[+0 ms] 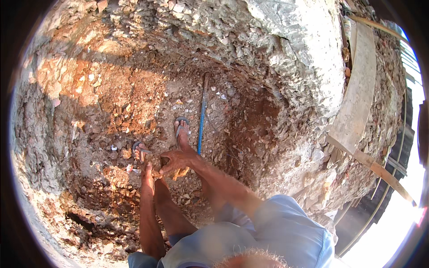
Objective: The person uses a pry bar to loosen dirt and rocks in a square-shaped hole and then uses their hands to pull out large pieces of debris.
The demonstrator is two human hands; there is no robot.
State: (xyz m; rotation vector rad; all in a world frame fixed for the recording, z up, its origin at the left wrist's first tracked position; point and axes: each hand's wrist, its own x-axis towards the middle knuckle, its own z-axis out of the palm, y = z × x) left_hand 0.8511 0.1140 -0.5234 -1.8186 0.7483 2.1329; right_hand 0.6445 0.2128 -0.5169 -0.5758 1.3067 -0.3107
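I am bent over in a dug-out pit, both arms reaching down past my knees. Between my hands is a brown lump of earth or rock (156, 163), much the same colour as the ground behind it. My left hand (147, 172) grips its left side. My right hand (174, 160) curves over its right side, thumb and fingers around it. Just beyond the hands are my feet in sandals (182, 126). A blue bar with a grey-brown far end (202, 117) lies on the ground to the right of my right foot.
Rough earth walls (286, 58) rise around the pit, and loose stones and rubble (129, 107) cover its floor. Up on the right edge lie a long pale plank (360, 85) and a curved wooden strip (380, 169). A dark hollow (80, 221) shows at lower left.
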